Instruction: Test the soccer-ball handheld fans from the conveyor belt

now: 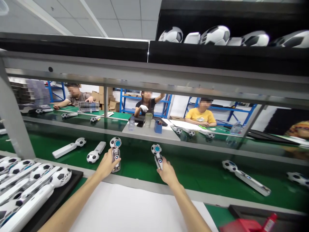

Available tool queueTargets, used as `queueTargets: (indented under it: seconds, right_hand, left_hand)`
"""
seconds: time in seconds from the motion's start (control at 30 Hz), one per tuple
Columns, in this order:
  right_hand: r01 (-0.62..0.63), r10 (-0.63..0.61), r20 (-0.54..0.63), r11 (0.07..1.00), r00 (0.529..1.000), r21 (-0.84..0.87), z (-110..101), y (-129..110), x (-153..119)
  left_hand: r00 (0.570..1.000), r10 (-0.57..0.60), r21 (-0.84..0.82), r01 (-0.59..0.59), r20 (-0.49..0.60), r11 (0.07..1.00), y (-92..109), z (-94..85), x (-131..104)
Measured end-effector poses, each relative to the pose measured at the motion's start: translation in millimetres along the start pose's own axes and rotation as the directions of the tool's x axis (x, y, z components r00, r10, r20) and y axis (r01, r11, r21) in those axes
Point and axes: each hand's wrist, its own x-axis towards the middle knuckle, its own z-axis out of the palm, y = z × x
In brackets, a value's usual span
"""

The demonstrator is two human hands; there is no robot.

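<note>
Both arms reach forward over a white sheet to the green belt. My left hand (106, 164) grips the handle of a device with a soccer-ball-patterned head (116, 142), held upright with a teal centre showing. Further right, my right hand (167, 170) has its fingers around the lower handle of a similar device (156, 151), its ball head pointing away. Left of my left hand, two more white devices lie on the belt, one with its ball head (93, 157) towards me. Another white device (251, 182) rests on the belt at the right.
A black tray (77, 175) of several ball-headed devices stands at the left. A red box (241, 225) and red marker (269, 222) are at the lower right. A shelf (120, 69) crosses overhead. Several people sit beyond the belt.
</note>
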Motion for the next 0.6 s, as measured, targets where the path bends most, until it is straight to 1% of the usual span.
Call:
queueTargets:
  seconds: [0.1, 0.23, 0.33, 0.4, 0.43, 0.5, 0.57, 0.6]
  right_hand:
    - [-0.012, 0.026, 0.094, 0.990, 0.995, -0.144, -7, -1, -2]
    - [-0.022, 0.066, 0.158, 0.965, 0.985, -0.261, -17, -6, -3]
    - [-0.033, 0.091, 0.179, 0.953, 0.980, -0.301, -28, -9, -5]
    - [-0.038, 0.093, 0.172, 0.953, 0.981, -0.302, -37, -12, -6]
    - [-0.038, 0.089, 0.160, 0.955, 0.983, -0.295, -42, -13, -6]
    - [-0.037, 0.073, 0.126, 0.963, 0.989, -0.269, -54, -16, -7]
    - [-0.027, 0.047, 0.083, 0.973, 0.995, -0.229, -64, -21, -8]
    - [-0.018, 0.031, 0.060, 0.978, 0.998, -0.208, -68, -23, -9]
  left_hand:
    - [1.000, 0.013, 0.104, -0.014, 0.013, 0.994, -12, 1.1, 4]
    - [0.998, 0.011, 0.232, -0.024, 0.060, 0.972, -24, 3.8, 8]
    - [0.996, 0.023, 0.311, -0.049, 0.088, 0.949, -21, 3.7, 8]
    - [0.997, 0.043, 0.366, -0.065, 0.068, 0.928, -16, -0.9, 9]
    - [0.998, 0.041, 0.396, -0.052, 0.038, 0.917, -14, -4.8, 9]
    - [0.999, -0.015, 0.452, 0.032, -0.040, 0.891, -13, -14.6, 9]
    - [0.988, -0.128, 0.479, 0.155, -0.090, 0.864, -16, -25.4, 7]
    - [0.979, -0.183, 0.480, 0.203, -0.088, 0.853, -18, -30.4, 6]
